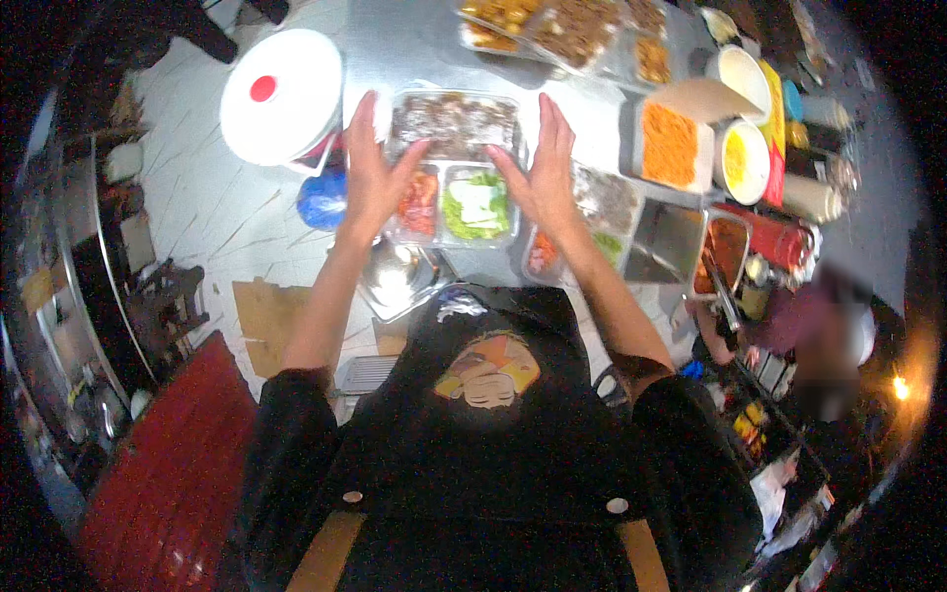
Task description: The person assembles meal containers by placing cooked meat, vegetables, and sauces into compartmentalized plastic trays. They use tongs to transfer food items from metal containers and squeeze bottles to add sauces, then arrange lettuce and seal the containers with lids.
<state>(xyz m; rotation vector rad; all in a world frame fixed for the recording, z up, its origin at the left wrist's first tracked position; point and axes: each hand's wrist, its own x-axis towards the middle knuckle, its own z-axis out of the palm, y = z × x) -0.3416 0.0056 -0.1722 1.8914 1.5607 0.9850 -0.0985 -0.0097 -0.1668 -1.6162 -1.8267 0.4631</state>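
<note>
A clear plastic takeaway container (pixel 456 164) with compartments lies on the metal table in front of me. Brown, whitish-streaked food fills its far section; chopped red pieces and green lettuce fill the two near ones. A glossy clear lid seems to cover it. My left hand (pixel 375 183) lies along the left side, fingers stretched forward and thumb at the container. Along the right side, my right hand (pixel 545 178) mirrors it, fingers extended and thumb toward the top. Both hands are open. Partly behind my right forearm is a second filled container (pixel 607 197).
A white round lid (pixel 296 109) with a red knob tops a pot at left, beside a blue bundle (pixel 323 201). Right are a shredded orange food tub (pixel 671 143), yellow-food bowl (pixel 747 161), metal pan (pixel 666 237) and red-sauce pan (pixel 725 247). Another person (pixel 804 321) stands far right.
</note>
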